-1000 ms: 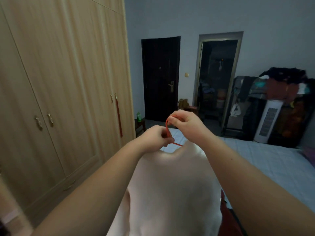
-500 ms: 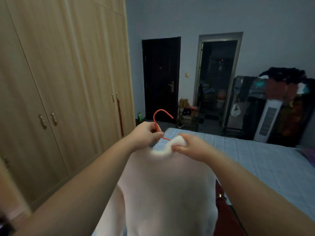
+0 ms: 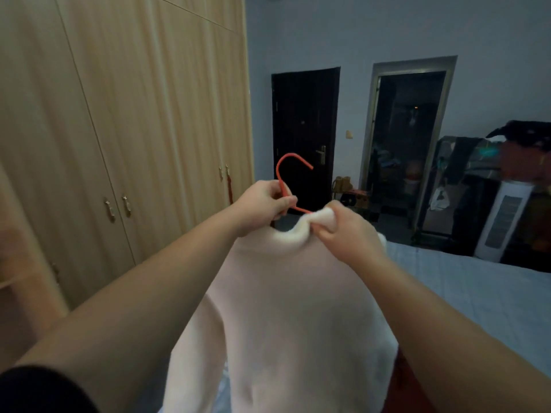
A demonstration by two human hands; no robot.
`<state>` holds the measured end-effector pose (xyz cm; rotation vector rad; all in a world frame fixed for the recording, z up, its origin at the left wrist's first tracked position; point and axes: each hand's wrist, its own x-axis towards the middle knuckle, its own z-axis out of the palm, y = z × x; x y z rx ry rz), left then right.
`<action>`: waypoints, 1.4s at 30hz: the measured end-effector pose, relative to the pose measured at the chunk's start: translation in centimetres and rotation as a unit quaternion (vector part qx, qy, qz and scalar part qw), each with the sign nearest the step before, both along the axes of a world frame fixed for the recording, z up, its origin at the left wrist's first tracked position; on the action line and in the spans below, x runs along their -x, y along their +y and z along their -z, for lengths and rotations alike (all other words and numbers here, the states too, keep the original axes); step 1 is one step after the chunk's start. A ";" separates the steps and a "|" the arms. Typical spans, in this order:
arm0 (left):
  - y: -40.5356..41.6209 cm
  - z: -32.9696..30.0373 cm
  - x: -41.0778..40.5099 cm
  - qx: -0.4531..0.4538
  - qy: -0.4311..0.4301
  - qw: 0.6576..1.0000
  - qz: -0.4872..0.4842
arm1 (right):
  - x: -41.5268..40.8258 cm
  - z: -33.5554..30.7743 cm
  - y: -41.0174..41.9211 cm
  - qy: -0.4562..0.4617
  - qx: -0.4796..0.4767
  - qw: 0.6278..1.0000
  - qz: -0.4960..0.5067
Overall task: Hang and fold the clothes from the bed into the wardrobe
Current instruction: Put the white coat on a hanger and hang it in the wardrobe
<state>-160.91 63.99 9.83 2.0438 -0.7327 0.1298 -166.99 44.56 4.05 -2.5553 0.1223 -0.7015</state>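
Just above the pale pink top (image 3: 286,308), the left hand (image 3: 262,204) held the neck of a red hanger (image 3: 281,186) tight in its curled fingers. Right beside it, the right hand (image 3: 343,231) pinched the top's fluffy white collar (image 3: 293,234). The top hung down from both hands, in front of the bed (image 3: 477,290). Left of the top stood the wardrobe (image 3: 119,129) with its doors shut. Behind the top was a dark door (image 3: 304,120).
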 end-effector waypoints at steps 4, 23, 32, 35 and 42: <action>2.3 -3.9 -1.3 0.024 -0.003 1.000 -0.020 | -0.9 -1.4 2.9 -0.162 -0.016 0.986 0.017; 26.1 -0.6 4.4 0.336 0.257 0.899 -0.114 | 5.8 3.7 32.7 0.069 -0.251 0.922 -0.286; 43.0 3.2 13.7 0.391 0.257 0.862 -0.195 | 10.3 5.5 48.0 0.137 -0.106 0.933 -0.315; 49.0 4.6 16.0 0.264 0.196 0.910 -0.253 | 11.3 5.3 51.0 0.100 -0.056 0.941 -0.319; 61.4 4.8 21.3 -0.180 -0.014 0.898 -0.402 | 11.7 3.2 55.4 0.083 -0.048 0.875 -0.475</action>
